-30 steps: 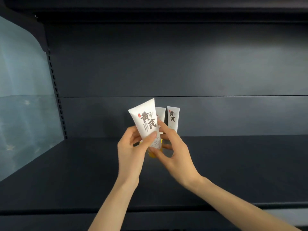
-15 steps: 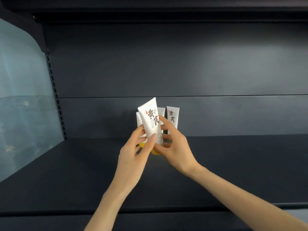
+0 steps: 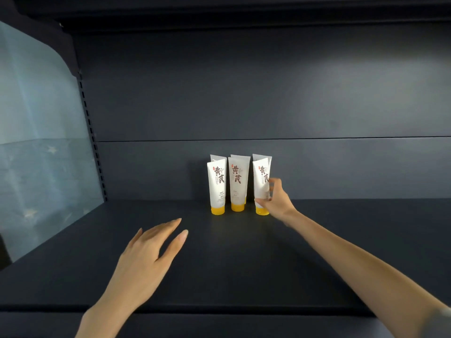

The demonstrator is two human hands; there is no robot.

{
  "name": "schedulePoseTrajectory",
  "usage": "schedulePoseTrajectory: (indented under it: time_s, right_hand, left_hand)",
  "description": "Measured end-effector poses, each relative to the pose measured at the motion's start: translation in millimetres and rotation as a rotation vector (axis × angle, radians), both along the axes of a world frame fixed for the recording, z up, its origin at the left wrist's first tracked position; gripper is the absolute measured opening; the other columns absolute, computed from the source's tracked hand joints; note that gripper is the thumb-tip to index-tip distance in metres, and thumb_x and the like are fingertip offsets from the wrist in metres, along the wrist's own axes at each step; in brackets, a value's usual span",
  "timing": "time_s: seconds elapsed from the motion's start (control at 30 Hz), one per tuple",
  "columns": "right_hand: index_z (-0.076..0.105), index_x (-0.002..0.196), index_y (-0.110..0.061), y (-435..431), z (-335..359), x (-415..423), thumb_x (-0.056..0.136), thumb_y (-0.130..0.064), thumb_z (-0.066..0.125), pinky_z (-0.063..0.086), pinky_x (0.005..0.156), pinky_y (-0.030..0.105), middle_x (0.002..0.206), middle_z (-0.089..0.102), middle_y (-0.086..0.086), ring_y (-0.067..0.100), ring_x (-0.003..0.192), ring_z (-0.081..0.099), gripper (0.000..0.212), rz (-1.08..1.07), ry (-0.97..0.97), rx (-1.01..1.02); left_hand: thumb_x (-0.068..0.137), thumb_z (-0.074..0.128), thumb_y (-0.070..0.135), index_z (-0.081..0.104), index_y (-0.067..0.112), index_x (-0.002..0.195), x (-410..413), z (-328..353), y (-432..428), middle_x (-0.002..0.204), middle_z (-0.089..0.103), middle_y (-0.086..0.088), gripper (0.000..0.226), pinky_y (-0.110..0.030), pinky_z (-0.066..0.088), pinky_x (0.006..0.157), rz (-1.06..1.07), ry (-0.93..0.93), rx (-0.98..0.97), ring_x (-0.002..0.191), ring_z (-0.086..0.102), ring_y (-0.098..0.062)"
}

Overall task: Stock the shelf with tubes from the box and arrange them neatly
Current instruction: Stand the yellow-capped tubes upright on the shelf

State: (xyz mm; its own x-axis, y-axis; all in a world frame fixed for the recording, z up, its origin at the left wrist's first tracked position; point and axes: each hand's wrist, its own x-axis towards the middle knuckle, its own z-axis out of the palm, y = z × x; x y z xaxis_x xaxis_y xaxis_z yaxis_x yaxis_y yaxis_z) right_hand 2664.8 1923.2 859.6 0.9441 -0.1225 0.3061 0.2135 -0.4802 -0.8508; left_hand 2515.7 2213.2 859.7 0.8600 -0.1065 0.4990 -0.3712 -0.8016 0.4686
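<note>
Several white tubes with yellow caps stand cap-down near the back of the dark shelf [image 3: 219, 264]. The front row holds a left tube [image 3: 216, 189], a middle tube [image 3: 237, 185] and a right tube [image 3: 261, 186], with more tubes partly hidden behind them. My right hand [image 3: 274, 200] grips the right front tube by its lower part, thumb in front and fingers behind. My left hand [image 3: 148, 254] hovers flat over the shelf in front of the tubes, fingers spread, holding nothing. The box is out of view.
The shelf's dark back panel [image 3: 244, 93] rises just behind the tubes. A pale blue side panel [image 3: 36, 142] closes the left end beside a slotted upright [image 3: 94, 142]. Another shelf board [image 3: 244, 11] hangs overhead.
Both hands held one tube up in front of the row; now it stands on the shelf at the right front. My left hand has let go and drawn back toward me.
</note>
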Motion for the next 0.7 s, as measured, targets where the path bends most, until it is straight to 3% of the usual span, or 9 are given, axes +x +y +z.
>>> schedulePoseTrajectory:
  time_s: [0.1, 0.2, 0.57, 0.7]
  right_hand:
    - [0.024, 0.135, -0.014, 0, -4, 8, 0.087, -0.008, 0.065, 0.047, 0.085, 0.03, 0.137, 0.043, 0.008, 0.013, 0.112, 0.044, 0.064, -0.007, 0.008, 0.019]
    - [0.029, 0.134, -0.014, 3, -6, 14, 0.085, -0.011, 0.068, 0.049, 0.09, 0.035, 0.136, 0.043, 0.01, 0.022, 0.12, 0.047, 0.063, -0.057, 0.016, -0.001]
    - [0.038, 0.13, -0.009, 4, -4, 10, 0.083, -0.022, 0.072, 0.048, 0.096, 0.038, 0.134, 0.045, 0.011, 0.025, 0.119, 0.049, 0.06, -0.151, 0.057, -0.004]
    - [0.027, 0.144, -0.009, -7, 0, -7, 0.09, -0.031, 0.063, 0.039, 0.101, 0.036, 0.148, 0.033, 0.01, 0.025, 0.132, 0.04, 0.068, -0.117, 0.064, -0.177]
  left_hand:
    - [0.08, 0.026, 0.065, 0.045, 0.036, 0.137, 0, -2, 4, 0.137, 0.051, 0.015, 0.066, -0.024, 0.014, 0.113, 0.03, 0.02, 0.016, 0.126, 0.04, 0.004]
    - [0.08, 0.026, 0.065, 0.044, 0.036, 0.137, 0, -2, 5, 0.137, 0.051, 0.015, 0.067, -0.025, 0.016, 0.113, 0.047, 0.037, 0.012, 0.13, 0.041, -0.002]
    - [0.081, 0.026, 0.064, 0.041, 0.039, 0.139, -9, 5, 9, 0.14, 0.047, 0.017, 0.065, -0.029, 0.022, 0.112, 0.077, 0.088, 0.029, 0.126, 0.034, 0.005]
    - [0.081, 0.026, 0.065, 0.037, 0.04, 0.14, -12, 10, 14, 0.142, 0.046, 0.014, 0.066, -0.034, 0.031, 0.111, 0.081, 0.114, 0.07, 0.131, 0.04, -0.007]
